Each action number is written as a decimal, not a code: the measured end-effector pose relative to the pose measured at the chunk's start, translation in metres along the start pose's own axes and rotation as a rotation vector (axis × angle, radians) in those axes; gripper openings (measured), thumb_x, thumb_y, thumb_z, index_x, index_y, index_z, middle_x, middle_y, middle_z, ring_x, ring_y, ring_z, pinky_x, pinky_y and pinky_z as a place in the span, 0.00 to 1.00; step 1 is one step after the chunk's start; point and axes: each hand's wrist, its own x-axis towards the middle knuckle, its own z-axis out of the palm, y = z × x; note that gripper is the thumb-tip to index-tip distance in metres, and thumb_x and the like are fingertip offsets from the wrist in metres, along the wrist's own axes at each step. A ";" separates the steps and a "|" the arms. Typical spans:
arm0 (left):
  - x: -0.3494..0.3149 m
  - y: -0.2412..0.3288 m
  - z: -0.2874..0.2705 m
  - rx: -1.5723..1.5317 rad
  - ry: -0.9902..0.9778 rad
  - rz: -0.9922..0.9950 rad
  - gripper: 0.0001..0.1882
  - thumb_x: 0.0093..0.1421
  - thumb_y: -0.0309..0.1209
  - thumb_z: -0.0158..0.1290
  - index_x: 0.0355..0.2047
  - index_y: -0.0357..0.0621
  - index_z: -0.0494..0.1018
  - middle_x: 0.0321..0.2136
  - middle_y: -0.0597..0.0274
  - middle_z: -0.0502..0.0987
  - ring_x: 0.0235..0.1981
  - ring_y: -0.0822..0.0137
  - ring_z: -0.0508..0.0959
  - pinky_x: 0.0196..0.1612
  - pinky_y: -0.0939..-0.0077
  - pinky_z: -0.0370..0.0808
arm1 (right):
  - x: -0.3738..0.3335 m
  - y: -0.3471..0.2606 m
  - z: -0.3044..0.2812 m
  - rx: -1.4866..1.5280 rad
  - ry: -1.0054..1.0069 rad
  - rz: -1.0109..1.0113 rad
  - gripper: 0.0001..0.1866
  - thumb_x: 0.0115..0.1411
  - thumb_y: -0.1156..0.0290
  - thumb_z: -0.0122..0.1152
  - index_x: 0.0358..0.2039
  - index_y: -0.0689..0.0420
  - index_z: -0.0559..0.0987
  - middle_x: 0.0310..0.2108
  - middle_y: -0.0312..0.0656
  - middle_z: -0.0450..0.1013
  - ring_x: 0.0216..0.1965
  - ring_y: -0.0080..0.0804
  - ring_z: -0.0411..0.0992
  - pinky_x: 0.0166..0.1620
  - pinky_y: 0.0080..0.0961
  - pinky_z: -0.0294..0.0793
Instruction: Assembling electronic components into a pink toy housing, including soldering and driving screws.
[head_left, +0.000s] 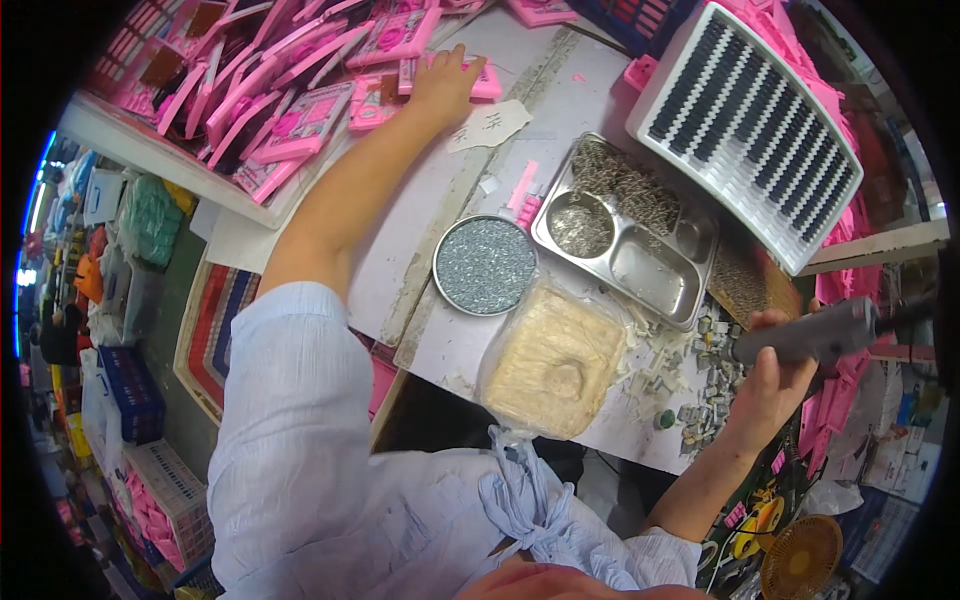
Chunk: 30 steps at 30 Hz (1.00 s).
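My left hand [445, 88] reaches to the far side of the table, its fingers spread over and gripping a pink plastic toy casing [487, 82]. Beside that hand lies a torn piece of white card [492, 126]. In my right hand [768, 398] is a dark grey electric screwdriver [815, 332], held over the right edge of the table. A steel compartment tray [655, 268] in the middle holds many small screws. To its left stands a round tin [486, 265] full of tiny silvery parts. Nearer me sits a yellowish block in clear plastic [553, 362].
Pink casings [310, 125] pile up in a white crate at the far left. A white tray [760, 130] with rows of black pieces leans at the far right. Small metal parts [712, 385] lie scattered by my right hand. A fan [801, 558] stands at the lower right.
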 end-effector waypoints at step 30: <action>-0.319 0.203 -0.190 -1.181 -0.030 -0.178 0.64 0.44 0.41 0.76 0.72 0.39 0.45 0.64 0.46 0.57 0.64 0.52 0.64 0.65 0.51 0.63 | -0.094 0.090 0.032 0.319 -0.289 0.899 0.14 0.68 0.62 0.61 0.44 0.61 0.82 0.35 0.35 0.80 0.35 0.22 0.77 0.36 0.24 0.76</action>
